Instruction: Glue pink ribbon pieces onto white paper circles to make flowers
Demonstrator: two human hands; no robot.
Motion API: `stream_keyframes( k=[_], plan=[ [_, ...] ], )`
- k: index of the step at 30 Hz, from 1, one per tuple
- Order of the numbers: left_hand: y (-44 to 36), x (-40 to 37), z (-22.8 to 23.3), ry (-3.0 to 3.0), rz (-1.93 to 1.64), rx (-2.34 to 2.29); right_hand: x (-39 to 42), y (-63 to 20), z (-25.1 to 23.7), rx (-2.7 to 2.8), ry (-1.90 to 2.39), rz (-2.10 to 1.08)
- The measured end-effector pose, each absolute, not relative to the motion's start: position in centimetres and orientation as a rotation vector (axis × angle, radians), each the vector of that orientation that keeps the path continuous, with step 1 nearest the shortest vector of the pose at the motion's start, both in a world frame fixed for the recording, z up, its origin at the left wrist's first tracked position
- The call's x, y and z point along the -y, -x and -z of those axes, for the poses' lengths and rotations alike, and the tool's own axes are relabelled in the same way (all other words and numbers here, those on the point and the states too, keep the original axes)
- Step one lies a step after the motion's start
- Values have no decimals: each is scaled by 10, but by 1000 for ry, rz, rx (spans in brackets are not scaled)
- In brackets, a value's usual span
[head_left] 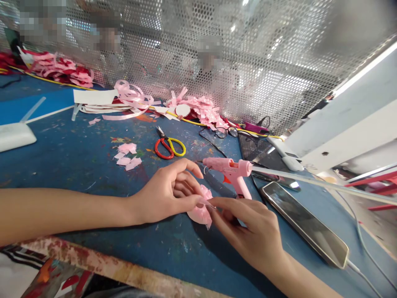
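Pink ribbon flower (201,210) sits low on the blue table (77,165), pinched between both hands. Left hand (167,192) comes in from the left, its grip closed on the flower's upper edge with thumb and forefinger. Right hand (248,231) meets it from the right, fingertips closed on the same edge, so the flower lies right between the two. Just behind stands a pink glue gun (231,169); red-and-yellow scissors (169,147) lie farther back, a phone (305,223) to the right.
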State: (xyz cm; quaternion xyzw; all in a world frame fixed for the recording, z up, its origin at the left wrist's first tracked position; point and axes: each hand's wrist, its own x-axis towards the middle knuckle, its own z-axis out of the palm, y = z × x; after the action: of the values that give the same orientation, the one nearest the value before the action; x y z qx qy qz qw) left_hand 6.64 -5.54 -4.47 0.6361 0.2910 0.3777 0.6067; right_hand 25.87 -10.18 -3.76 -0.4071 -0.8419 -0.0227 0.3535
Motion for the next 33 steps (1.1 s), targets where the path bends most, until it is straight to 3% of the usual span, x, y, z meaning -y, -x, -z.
stream_keyframes(
  k=[11,33],
  plan=[
    [-66,54,49,-1619,-941,-568,102,-259,39,1968,1205,-417],
    [-65,56,51,-1700,-986,-528,101,-256,35,2029,1082,-216]
  ],
)
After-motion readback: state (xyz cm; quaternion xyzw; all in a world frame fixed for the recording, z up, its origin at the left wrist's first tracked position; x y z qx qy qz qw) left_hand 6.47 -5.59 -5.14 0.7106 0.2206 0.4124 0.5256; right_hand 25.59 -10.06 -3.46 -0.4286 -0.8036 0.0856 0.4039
